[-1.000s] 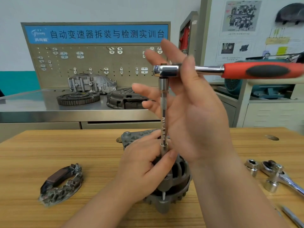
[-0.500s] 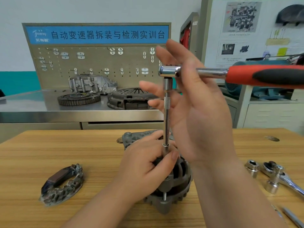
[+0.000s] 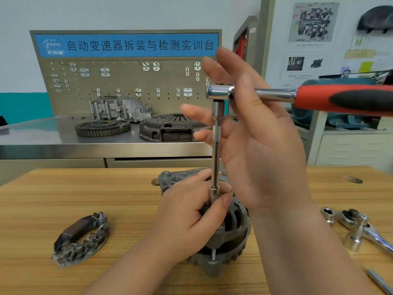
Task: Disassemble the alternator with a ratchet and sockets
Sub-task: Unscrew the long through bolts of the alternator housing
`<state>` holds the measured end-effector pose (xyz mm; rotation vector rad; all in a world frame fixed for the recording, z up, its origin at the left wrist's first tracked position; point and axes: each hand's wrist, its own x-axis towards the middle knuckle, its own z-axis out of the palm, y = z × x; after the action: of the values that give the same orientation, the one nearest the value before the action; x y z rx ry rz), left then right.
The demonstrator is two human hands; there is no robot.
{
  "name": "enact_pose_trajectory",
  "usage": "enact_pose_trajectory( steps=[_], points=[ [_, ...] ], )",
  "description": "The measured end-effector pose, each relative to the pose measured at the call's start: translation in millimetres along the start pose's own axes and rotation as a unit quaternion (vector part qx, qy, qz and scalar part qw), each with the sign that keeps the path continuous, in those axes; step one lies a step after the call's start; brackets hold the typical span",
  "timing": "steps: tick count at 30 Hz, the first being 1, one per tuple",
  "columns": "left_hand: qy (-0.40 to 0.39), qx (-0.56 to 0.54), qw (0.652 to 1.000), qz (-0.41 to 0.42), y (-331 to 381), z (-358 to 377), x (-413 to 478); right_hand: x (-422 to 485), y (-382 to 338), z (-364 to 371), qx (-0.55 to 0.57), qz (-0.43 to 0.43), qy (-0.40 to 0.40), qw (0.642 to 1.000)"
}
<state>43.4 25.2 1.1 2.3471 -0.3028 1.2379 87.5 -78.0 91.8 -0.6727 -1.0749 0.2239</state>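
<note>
Alternator (image 3: 234, 237) sits mid wooden table (image 3: 63, 192). My L hand (image 3: 187, 220) grips the extension bar (image 3: 215, 158) foot on top of it. R hand (image 3: 261, 145), fingers straight & spread, steadies the ratchet (image 3: 340, 99) neck; hands apart.

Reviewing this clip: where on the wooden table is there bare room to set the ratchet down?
Bare table lies left of the alternator, behind the loose dark part, and at the right rear behind the sockets. The right front is crowded: sockets, a second ratchet, a slim tool. The left hand gripping the extension bar blocks the middle.
</note>
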Motion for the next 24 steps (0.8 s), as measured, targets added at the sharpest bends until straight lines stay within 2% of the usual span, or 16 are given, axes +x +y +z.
enact_pose_trajectory(
  steps=[3,6,13,15,21,24],
  points=[
    [-0.004,-0.005,1.0,0.003,1.7,-2.1,0.0,1.5,0.5,-2.1,0.073,0.069,-0.005,0.995],
    [-0.01,-0.008,1.0,-0.006,2.3,-1.5,0.5,1.6,1.1,-3.9,0.099,0.105,-0.015,0.989],
    [-0.004,-0.027,0.999,-0.017,2.2,-0.6,0.5,0.2,-1.4,-2.3,-0.023,-0.022,0.001,0.999],
    [-0.007,-0.023,1.0,-0.016,1.1,0.0,0.3,0.1,-0.7,-1.9,-0.015,-0.016,-0.004,1.0],
    [-0.008,0.004,1.0,-0.002,1.0,-1.3,-0.5,2.2,3.0,-1.3,0.082,0.072,-0.017,0.994],
    [-0.01,0.017,1.0,0.003,0.5,-0.3,-0.2,1.4,6.1,-0.8,0.034,0.061,-0.01,0.998]
  ],
)
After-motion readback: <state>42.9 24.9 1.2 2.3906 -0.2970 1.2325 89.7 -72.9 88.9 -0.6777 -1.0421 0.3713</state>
